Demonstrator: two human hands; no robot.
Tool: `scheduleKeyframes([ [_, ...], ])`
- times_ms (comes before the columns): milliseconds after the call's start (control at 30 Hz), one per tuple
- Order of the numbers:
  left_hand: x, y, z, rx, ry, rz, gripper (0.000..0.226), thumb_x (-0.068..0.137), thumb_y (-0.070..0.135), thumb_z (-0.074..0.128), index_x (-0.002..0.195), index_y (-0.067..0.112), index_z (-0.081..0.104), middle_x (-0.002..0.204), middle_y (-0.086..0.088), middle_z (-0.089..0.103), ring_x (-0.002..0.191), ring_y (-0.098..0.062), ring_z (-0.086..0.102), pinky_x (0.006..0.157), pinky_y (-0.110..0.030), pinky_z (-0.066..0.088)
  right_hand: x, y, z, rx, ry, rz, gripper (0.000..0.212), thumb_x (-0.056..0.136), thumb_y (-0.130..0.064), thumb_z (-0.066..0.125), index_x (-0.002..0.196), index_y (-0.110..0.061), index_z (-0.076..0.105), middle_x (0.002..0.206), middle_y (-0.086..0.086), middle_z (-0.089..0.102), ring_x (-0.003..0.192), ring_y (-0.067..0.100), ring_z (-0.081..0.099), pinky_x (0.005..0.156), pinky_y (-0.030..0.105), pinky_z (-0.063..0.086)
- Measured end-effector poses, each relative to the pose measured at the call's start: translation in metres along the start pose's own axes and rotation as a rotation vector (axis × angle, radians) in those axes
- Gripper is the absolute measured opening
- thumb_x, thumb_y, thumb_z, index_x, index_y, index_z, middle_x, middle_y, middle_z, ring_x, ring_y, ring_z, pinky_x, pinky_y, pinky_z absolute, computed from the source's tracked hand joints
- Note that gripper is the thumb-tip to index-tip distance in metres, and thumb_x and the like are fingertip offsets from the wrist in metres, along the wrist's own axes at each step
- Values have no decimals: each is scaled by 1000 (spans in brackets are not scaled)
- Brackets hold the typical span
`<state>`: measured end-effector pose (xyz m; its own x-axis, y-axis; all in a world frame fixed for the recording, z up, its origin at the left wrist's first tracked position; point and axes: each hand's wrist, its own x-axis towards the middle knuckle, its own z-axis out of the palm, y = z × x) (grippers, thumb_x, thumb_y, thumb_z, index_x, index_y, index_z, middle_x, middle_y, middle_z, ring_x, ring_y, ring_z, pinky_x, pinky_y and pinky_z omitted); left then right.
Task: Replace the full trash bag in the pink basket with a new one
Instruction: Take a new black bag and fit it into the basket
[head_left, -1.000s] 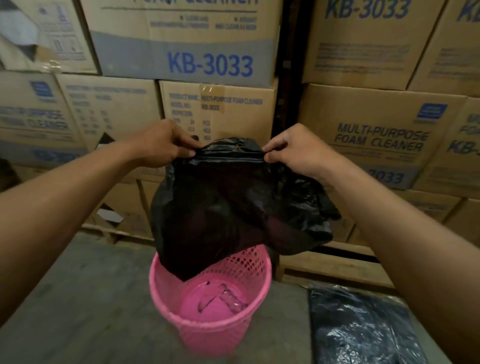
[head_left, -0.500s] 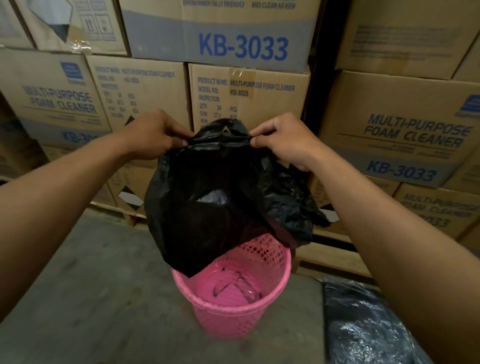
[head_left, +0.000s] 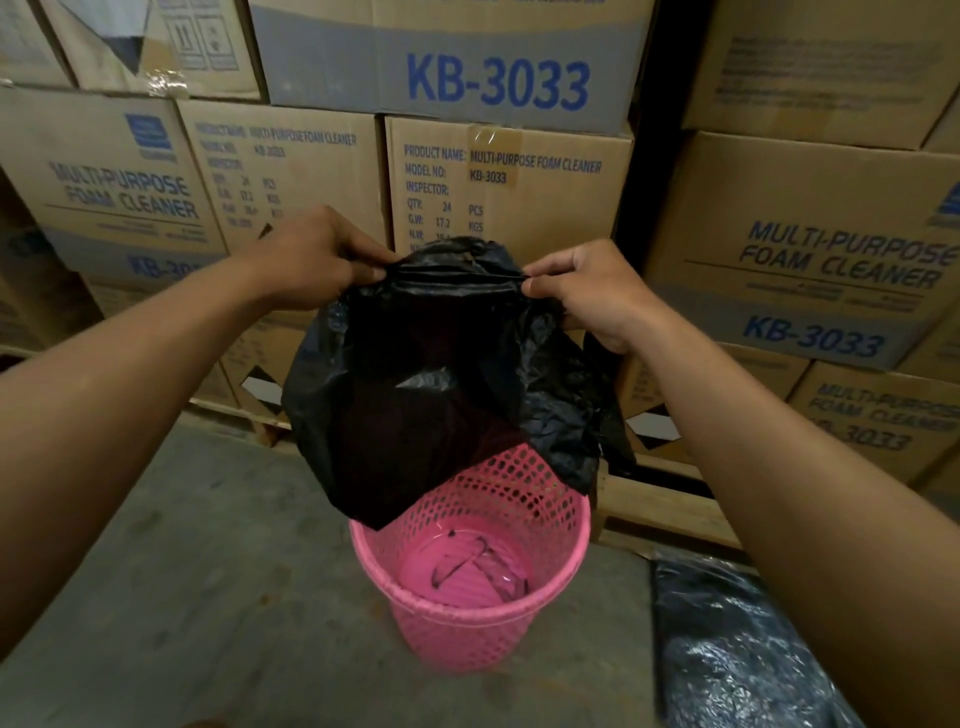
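Pink perforated plastic basket (head_left: 470, 587) stands upright on the grey concrete floor (head_left: 171, 582) directly below your hands, its round mouth facing up toward the head camera and no liner in it; only a few dark marks show on its pink bottom. Above it you hold the thin black plastic trash bag (head_left: 415, 395), the new liner, by its top edge: your left hand (head_left: 311, 254) is closed in a pinch on one end of that edge and your right hand (head_left: 587, 291) is pinched closed on the other, with the film stretched taut between them. That two-point hold looks meant to find and spread the mouth of the bag while the body hangs free. The bag's long axis runs top to bottom, mouth end up at your hands and closed end pointing down, its lowest corner reaching the near left part of the basket rim; whether it touches the rim cannot be told. The mouth appears not yet opened. At the lower right, on the floor just beside the basket, lies a shiny dark plastic-wrapped mass (head_left: 737, 654), probably the full bag already taken out. Stacked brown cardboard cartons printed KB-3033 (head_left: 498, 83) fill the wall behind, resting on wooden pallets (head_left: 665, 509).
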<state>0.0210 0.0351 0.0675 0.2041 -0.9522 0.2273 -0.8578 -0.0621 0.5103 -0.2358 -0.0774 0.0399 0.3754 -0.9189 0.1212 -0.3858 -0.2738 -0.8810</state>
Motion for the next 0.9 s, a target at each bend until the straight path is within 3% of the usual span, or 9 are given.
scheduleKeyframes([
  [100,-1,-9,21,-7,-61,41,30,92,11,65,120,20,71,114,7,69,108,-8,56,96,-21,36,1,13,4,-73,-29,48,13,88,-14,76,100,-19,79,111,-2,71,111,15,62,95,36,52],
  [233,-1,-26,58,26,-111,88,27,90,12,67,114,24,74,112,9,70,107,-9,59,97,-24,40,-1,42,16,-140,-56,124,18,90,-9,74,107,-11,77,112,1,69,104,13,61,91,34,53],
  [367,-4,-38,83,-12,-131,114,30,91,16,67,118,29,72,115,5,72,99,-7,59,94,-25,43,-7,67,29,-241,-99,197,20,91,-10,72,111,-10,76,115,4,69,100,14,60,77,29,47],
  [500,-3,-39,90,-58,-117,154,30,90,18,68,115,33,74,105,11,72,87,0,60,83,-16,43,-11,61,22,-212,-151,285,16,92,-7,70,105,-14,76,111,4,69,95,21,66,61,28,52],
  [633,1,-34,83,-34,-159,162,24,90,17,69,107,32,77,90,13,68,73,8,51,72,-14,40,-16,43,5,-92,-261,376,16,91,-2,70,102,-13,73,111,5,69,104,20,65,76,38,59],
  [800,8,-31,59,-107,-201,182,28,89,15,69,100,40,75,77,33,60,78,16,57,65,-7,35,-16,32,-7,186,-331,381,32,88,1,69,120,-1,68,108,10,71,97,18,68,66,30,59],
  [900,7,-34,69,-76,-152,180,26,88,16,70,105,35,76,82,26,66,75,11,58,69,-12,40,-6,42,-4,80,-288,364,24,88,0,72,111,-5,72,114,9,70,107,22,66,76,34,57],
])
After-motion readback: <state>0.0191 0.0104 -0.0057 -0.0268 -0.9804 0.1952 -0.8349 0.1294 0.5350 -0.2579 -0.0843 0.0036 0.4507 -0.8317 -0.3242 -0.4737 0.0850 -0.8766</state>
